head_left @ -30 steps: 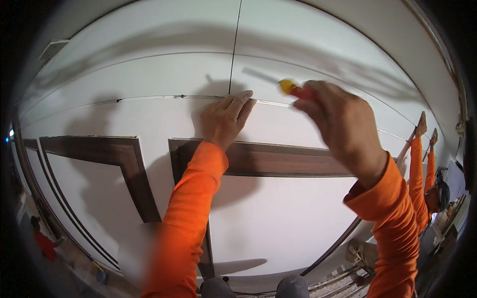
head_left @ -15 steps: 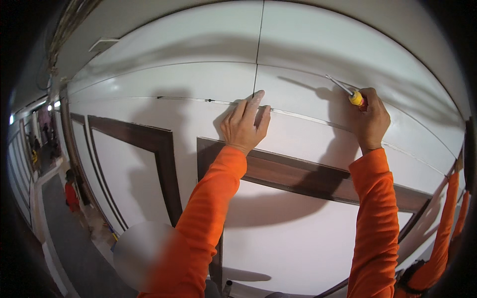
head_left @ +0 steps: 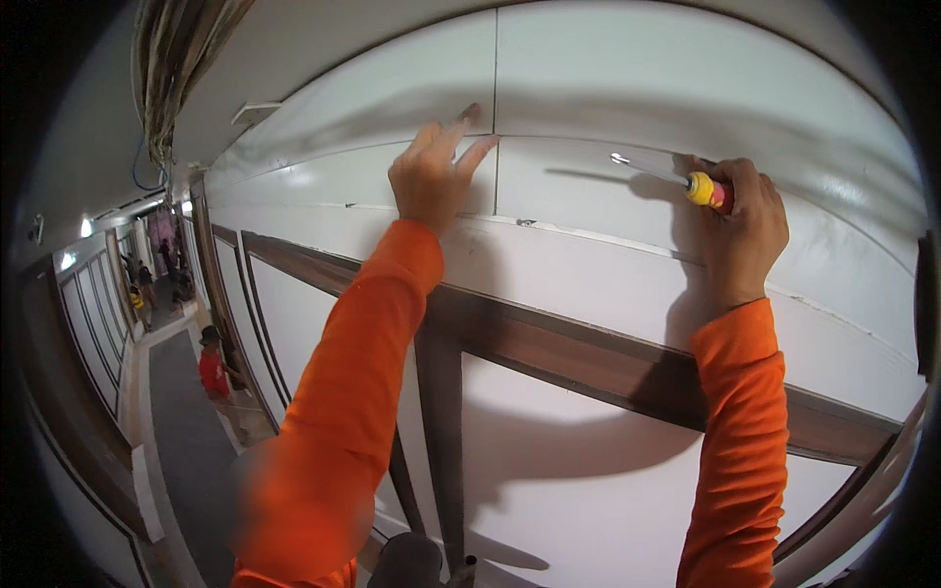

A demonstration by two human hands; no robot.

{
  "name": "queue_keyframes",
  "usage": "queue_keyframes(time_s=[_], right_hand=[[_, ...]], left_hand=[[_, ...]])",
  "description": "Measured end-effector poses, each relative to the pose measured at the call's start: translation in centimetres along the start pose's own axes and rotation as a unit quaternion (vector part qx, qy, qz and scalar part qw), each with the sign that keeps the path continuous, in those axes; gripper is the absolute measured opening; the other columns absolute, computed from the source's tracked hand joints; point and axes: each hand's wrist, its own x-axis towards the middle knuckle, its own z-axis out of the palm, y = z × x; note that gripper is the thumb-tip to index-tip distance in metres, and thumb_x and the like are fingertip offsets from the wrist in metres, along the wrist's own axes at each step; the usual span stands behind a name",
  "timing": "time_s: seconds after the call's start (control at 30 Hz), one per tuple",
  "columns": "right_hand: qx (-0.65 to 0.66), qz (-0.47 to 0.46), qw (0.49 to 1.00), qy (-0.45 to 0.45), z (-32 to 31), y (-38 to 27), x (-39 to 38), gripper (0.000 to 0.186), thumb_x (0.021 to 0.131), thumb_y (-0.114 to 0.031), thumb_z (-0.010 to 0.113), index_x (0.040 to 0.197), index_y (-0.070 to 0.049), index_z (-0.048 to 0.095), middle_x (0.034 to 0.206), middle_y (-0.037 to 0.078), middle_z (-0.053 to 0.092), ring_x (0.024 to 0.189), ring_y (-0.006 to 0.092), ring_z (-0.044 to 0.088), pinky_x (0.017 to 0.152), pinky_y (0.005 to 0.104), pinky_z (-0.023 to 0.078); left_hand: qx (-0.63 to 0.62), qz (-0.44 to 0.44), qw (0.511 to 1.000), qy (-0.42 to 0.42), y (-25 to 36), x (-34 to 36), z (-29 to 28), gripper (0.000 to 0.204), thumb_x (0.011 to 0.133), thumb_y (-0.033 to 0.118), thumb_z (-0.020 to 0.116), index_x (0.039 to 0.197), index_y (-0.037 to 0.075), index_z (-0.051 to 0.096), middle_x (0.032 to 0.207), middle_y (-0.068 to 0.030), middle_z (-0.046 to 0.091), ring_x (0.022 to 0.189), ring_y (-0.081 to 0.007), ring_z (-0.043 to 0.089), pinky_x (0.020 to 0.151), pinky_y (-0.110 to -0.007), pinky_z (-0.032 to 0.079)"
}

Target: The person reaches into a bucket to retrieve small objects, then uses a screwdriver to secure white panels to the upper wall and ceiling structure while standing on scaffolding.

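Note:
My left hand is raised against the white wall panels, fingers apart and extended, its tips near the crossing of a thin vertical seam and a horizontal one. My right hand grips a screwdriver with a yellow and red handle; its metal shaft points left, across the panel just below the upper seam. A lower joint with a small dark fitting runs under both hands. Dark wood framing borders the white panels further down, behind my orange-sleeved forearms.
Bundled cables hang from the ceiling at the upper left. A corridor with dark grey flooring runs down the left side, where a person in red stands by the wall and several other people are farther along.
My left hand has moved from the lower joint up to the upper seam. The screwdriver swung right, then levelled slightly. The view has turned left; the co-worker's raised arms have left the right side.

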Motion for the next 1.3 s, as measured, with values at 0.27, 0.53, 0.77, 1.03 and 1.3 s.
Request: queue_keyframes(time_s=[0.27, 0.53, 0.77, 1.03, 1.3], right_hand=[[0.012, -0.004, 0.999, 0.032, -0.2, 0.6, 0.0, 0.024, 0.081, -0.021, 0.081, 0.091, -0.014, 0.06, 0.079, 0.002, 0.066, 0.077, 0.0274, 0.065, 0.066, 0.04, 0.049], [-0.007, -0.019, 1.0, 0.015, 0.2, 0.5, -0.5, 0.021, 0.082, -0.023, 0.078, 0.093, -0.016, 0.062, 0.081, 0.004, 0.068, 0.077, 0.0291, 0.066, 0.065, 0.0417, 0.05], [-0.003, -0.043, 0.999, 0.024, 0.6, 1.6, -0.9, 0.025, 0.081, -0.011, 0.082, 0.097, -0.013, 0.063, 0.083, 0.002, 0.068, 0.077, 0.0234, 0.066, 0.066, 0.0354, 0.052], [-0.034, -0.047, 0.995, 0.077, 0.8, 0.8, 0.0, 0.019, 0.083, -0.018, 0.076, 0.086, -0.011, 0.059, 0.069, 0.007, 0.061, 0.065, 0.0295, 0.062, 0.061, 0.041, 0.05], [-0.061, 0.008, 0.995, 0.074, 0.1, -1.0, 0.6, 0.023, 0.082, -0.025, 0.079, 0.085, -0.009, 0.061, 0.063, 0.009, 0.061, 0.059, 0.0293, 0.063, 0.056, 0.0404, 0.051]], left_hand=[[-0.026, -0.05, 0.996, -0.063, 1.6, -0.7, 1.1, 0.038, 0.093, 0.023, 0.078, 0.128, 0.01, 0.075, 0.071, -0.0064, 0.057, 0.059, -0.0189, 0.052, 0.059, -0.032, 0.048], [-0.079, -0.048, 0.996, 0.012, 0.1, -1.3, 2.2, 0.037, 0.091, 0.025, 0.078, 0.126, 0.015, 0.077, 0.068, -0.005, 0.056, 0.055, -0.0219, 0.052, 0.057, -0.035, 0.047], [-0.011, 0.19, 0.976, -0.109, -1.9, 3.1, -1.0, 0.026, 0.088, 0.025, 0.082, 0.111, 0.014, 0.08, 0.072, -0.0053, 0.059, 0.057, -0.023, 0.058, 0.053, -0.035, 0.048], [0.038, 0.239, 0.96, -0.141, -2.4, 3.8, -1.1, 0.029, 0.089, 0.025, 0.082, 0.115, 0.013, 0.078, 0.069, -0.0048, 0.059, 0.055, -0.0233, 0.057, 0.05, -0.036, 0.046], [0.01, 0.257, 0.963, -0.084, -2.0, 3.0, -0.4, 0.025, 0.091, 0.022, 0.081, 0.112, 0.008, 0.079, 0.065, -0.0067, 0.056, 0.053, -0.0217, 0.053, 0.05, -0.037, 0.043]])
